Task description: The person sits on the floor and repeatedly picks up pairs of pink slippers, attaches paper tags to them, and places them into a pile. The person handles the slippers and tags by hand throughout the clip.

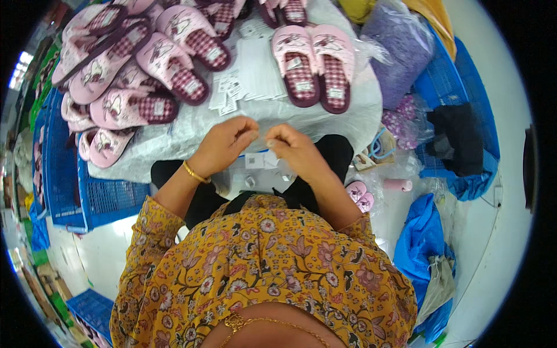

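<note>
My left hand [223,145], with a gold bangle at the wrist, is closed in a pinch near the table's front edge. Facing it a short way off, my right hand [295,152] is curled with thumb and fingertips together. Whatever either pinch holds is too small or hidden to make out. Below and between them shows a white tag [261,160] with a square printed code; whether it hangs from my fingers cannot be seen. Beyond my right hand stands a pair of pink slippers [291,51] with checked insoles. White labels [258,69] lie stacked beside them.
Several more pink slippers [174,64] are heaped at the table's left. Blue crates [116,200] stand on the left, and a blue basket [444,75] on the right. A purple bundle in plastic [397,55] adjoins the table. Blue sacking [420,238] lies on the floor at right.
</note>
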A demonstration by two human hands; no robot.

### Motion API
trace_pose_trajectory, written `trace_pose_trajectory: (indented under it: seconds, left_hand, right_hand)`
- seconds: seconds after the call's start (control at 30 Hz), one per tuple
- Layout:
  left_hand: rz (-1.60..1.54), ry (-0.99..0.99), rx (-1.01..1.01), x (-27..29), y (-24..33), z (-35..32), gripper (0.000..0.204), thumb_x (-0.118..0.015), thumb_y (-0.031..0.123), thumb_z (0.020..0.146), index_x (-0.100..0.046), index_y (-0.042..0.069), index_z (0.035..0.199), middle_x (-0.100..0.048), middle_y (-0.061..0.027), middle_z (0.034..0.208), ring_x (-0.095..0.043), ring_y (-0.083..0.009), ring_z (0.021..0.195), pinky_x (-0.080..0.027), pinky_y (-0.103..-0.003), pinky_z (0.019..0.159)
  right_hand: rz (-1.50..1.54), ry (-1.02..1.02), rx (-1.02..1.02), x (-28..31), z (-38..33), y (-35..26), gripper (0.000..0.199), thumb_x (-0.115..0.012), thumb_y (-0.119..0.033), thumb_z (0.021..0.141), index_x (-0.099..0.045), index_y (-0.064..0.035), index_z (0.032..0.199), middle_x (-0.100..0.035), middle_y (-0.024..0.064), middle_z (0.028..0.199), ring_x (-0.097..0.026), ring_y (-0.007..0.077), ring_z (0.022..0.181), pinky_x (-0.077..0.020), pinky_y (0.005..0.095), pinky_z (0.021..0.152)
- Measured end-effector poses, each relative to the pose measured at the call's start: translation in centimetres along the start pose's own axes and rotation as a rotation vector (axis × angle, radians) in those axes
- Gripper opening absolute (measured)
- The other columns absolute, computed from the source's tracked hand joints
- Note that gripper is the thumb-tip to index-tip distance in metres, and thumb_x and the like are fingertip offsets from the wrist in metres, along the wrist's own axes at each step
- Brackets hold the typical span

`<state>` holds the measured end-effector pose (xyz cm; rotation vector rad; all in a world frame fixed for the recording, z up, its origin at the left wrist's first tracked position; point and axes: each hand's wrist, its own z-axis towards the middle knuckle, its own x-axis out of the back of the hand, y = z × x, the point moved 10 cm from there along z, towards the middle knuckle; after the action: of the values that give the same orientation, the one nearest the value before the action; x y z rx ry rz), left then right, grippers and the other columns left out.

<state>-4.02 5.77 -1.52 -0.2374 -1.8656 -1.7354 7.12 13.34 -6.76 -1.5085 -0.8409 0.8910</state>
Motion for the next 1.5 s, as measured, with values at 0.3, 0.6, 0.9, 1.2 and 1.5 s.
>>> trace_pose_trajectory:
  seconds: [0.3, 0.6, 0.9, 1.2, 1.5]
  left_hand:
    - [0.192, 0.465, -0.012, 9.1, -4.1, -0.1, 0.012, -0.067, 0.006, 0.086, -0.065, 0.001, 0.097, -0.066, -0.0112, 0.090, -0.066, -0.0217, 0.076, -0.051, -0.031, 0.068]
    - [0.187, 0.434, 0.028, 8.3, -5.6, -0.6, 0.013, -0.068, 0.006, 0.088, -0.066, 0.001, 0.099, -0.062, -0.0041, 0.086, -0.057, -0.0096, 0.074, -0.047, -0.025, 0.066]
    - [0.169, 0.533, -0.001, 8.6, -6.2, -0.9, 0.022, -0.074, 0.008, 0.081, -0.068, 0.003, 0.102, -0.064, -0.0082, 0.087, -0.062, -0.0151, 0.070, -0.050, -0.028, 0.062]
    - [0.550, 0.390, 0.009, 7.7, -5.1, 0.6, 0.031, -0.070, 0.019, 0.087, -0.068, 0.008, 0.116, -0.062, -0.0109, 0.086, -0.062, -0.0250, 0.071, -0.051, -0.035, 0.065]
    - [0.858, 0.378, -0.057, 6.2, -4.5, 0.8, 0.026, -0.061, 0.030, 0.093, -0.067, 0.015, 0.114, -0.062, -0.0070, 0.090, -0.066, -0.0309, 0.076, -0.054, -0.041, 0.065]
  right_hand:
    - [0.121, 0.009, -0.045, 0.8, -0.2, -0.2, 0.015, -0.063, -0.015, 0.095, -0.059, -0.0026, 0.103, -0.057, -0.0030, 0.090, -0.046, 0.0040, 0.077, -0.0406, 0.0208, 0.070]
    - [0.248, 0.051, -0.031, 1.5, 0.1, 0.8, 0.017, -0.064, -0.018, 0.096, -0.059, -0.0036, 0.103, -0.055, -0.0019, 0.087, -0.049, 0.0069, 0.077, -0.0416, 0.0224, 0.071]
    - [0.269, 0.066, -0.036, 1.3, 0.6, 0.6, 0.017, -0.064, -0.018, 0.096, -0.061, -0.0033, 0.102, -0.055, -0.0022, 0.087, -0.049, 0.0064, 0.077, -0.0415, 0.0221, 0.071]
    - [0.281, 0.070, -0.046, 1.3, 0.8, 1.1, 0.016, -0.062, -0.019, 0.097, -0.060, -0.0030, 0.101, -0.055, -0.0020, 0.083, -0.050, 0.0068, 0.075, -0.0418, 0.0234, 0.071]
    - [0.404, 0.104, -0.098, 1.7, 0.3, 1.9, 0.016, -0.065, -0.018, 0.096, -0.061, -0.0036, 0.103, -0.057, -0.0006, 0.085, -0.051, 0.0082, 0.075, -0.0425, 0.0236, 0.072]
